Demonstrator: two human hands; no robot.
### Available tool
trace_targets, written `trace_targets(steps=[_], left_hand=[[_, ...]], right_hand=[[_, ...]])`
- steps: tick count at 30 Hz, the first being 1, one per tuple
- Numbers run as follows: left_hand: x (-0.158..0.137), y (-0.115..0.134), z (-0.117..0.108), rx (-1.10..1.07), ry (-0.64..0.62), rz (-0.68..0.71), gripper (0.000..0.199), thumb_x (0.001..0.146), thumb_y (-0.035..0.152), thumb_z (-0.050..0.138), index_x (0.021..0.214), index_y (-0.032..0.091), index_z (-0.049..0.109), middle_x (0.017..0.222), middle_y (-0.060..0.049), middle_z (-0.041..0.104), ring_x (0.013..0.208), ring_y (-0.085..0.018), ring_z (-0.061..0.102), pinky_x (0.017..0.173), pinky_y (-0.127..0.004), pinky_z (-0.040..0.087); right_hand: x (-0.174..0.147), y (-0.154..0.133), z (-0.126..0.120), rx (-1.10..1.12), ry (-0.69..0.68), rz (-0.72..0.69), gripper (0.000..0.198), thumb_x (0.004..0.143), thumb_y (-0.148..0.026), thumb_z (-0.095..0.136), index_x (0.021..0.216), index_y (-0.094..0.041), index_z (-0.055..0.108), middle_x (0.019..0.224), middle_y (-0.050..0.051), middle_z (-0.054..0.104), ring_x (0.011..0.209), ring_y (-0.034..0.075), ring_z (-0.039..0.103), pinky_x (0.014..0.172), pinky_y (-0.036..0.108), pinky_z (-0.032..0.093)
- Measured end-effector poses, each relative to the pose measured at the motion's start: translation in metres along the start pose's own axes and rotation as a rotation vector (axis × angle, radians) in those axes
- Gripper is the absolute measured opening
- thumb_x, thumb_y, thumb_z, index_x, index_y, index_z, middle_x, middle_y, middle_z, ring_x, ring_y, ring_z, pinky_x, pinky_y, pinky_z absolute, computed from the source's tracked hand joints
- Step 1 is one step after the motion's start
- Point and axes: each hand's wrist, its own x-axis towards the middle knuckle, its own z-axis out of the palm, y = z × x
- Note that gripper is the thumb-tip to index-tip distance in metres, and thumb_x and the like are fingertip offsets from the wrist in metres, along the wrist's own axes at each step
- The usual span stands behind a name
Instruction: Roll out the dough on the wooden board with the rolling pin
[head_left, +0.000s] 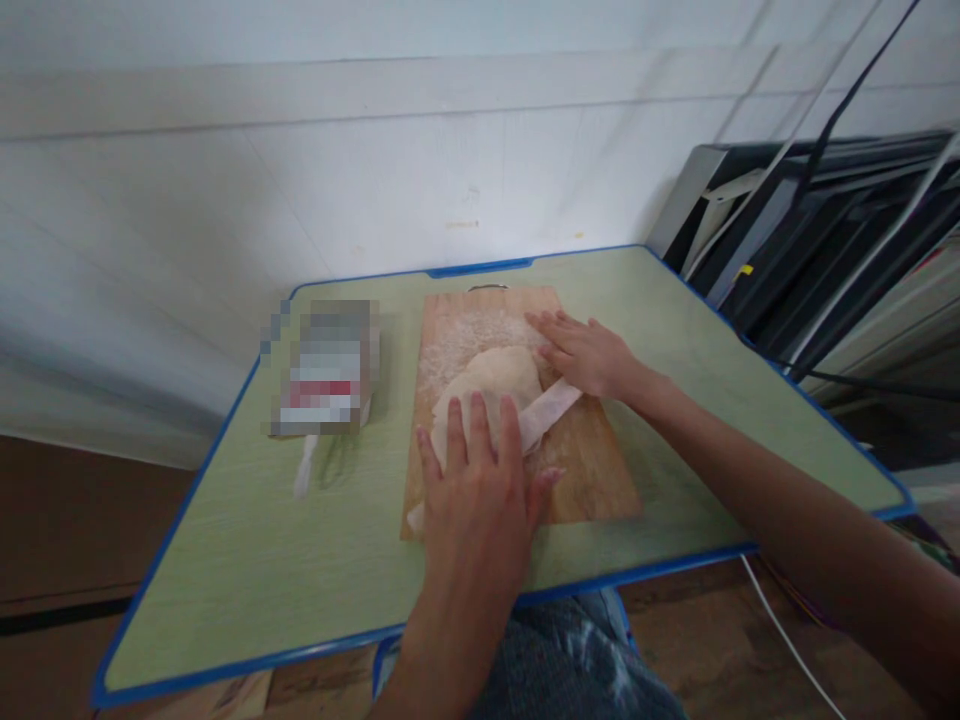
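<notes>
The pale dough is lying in the middle of the floured cutting board, with a whitish rolling pin slanting across its near side. The left hand is resting flat, fingers spread, over dough and pin; the right hand is lying open, fingers loosely apart, by the pin's far right end. Neither is visibly gripping anything. Even pressure from both palms would probably be keeping the thickness uniform. Leftward on the tabletop, a blurred package is sitting well apart; nothing seems to be blocking the pin.
</notes>
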Motion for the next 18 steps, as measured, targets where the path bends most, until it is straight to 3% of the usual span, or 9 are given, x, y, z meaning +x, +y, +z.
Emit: trace_targets(steps=[7, 14, 18], left_hand=[[0.014, -0.013, -0.001, 0.007, -0.042, -0.065, 0.061, 0.092, 0.046, 0.040, 0.141, 0.009, 0.033, 0.142, -0.017, 0.042, 0.133, -0.037, 0.034, 0.102, -0.062, 0.032], [-0.003, 0.011, -0.001, 0.068, -0.042, -0.065, 0.077, 0.081, 0.054, 0.056, 0.138, 0.004, 0.039, 0.143, -0.025, 0.037, 0.130, -0.043, 0.036, 0.103, -0.061, 0.032], [0.008, -0.001, -0.001, 0.027, -0.054, -0.084, 0.068, 0.088, 0.051, 0.046, 0.137, 0.006, 0.039, 0.141, -0.022, 0.041, 0.131, -0.040, 0.037, 0.102, -0.060, 0.033]], right_hand=[[0.024, -0.010, -0.005, -0.032, 0.025, -0.021, 0.056, 0.094, -0.034, 0.027, 0.147, -0.017, 0.024, 0.152, 0.013, 0.027, 0.138, 0.028, 0.023, 0.107, 0.055, 0.024], [-0.011, 0.003, 0.003, -0.009, 0.032, -0.004, 0.054, 0.095, -0.030, 0.021, 0.148, -0.020, 0.020, 0.152, 0.008, 0.026, 0.139, 0.025, 0.023, 0.107, 0.054, 0.024], [0.013, -0.005, 0.000, -0.018, 0.027, -0.030, 0.056, 0.094, -0.032, 0.025, 0.148, -0.017, 0.021, 0.152, 0.011, 0.027, 0.138, 0.027, 0.024, 0.107, 0.053, 0.026]])
